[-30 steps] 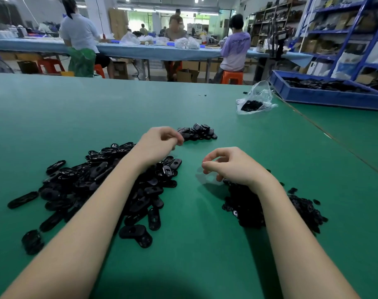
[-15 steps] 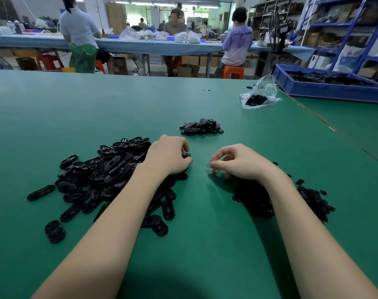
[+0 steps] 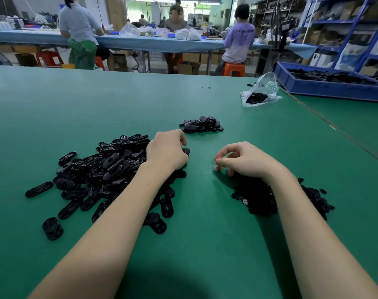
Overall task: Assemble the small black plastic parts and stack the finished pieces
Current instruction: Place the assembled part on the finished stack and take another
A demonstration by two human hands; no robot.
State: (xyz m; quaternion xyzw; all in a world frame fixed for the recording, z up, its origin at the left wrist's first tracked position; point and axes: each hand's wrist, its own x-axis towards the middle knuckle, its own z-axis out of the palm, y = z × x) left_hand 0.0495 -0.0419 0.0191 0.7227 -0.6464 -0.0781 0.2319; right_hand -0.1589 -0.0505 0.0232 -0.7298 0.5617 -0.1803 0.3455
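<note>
At frame centre, my left hand (image 3: 166,153) curls fingers onto a black oval plastic shell (image 3: 185,150); right hand (image 3: 242,160), just right, pinches something too small to identify.

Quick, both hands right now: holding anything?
Left hand: curled over the big pile of black oval parts; hold cannot be told.
Right hand: pinching a small clear piece.

On the table (image 3: 205,244), the large heap of oval parts (image 3: 101,175) lies left of the small stack of pieces (image 3: 202,124), the heap of tiny parts (image 3: 313,197) nearer and right of it, the bag (image 3: 261,91) and tray (image 3: 326,88) beyond, rightward.
</note>
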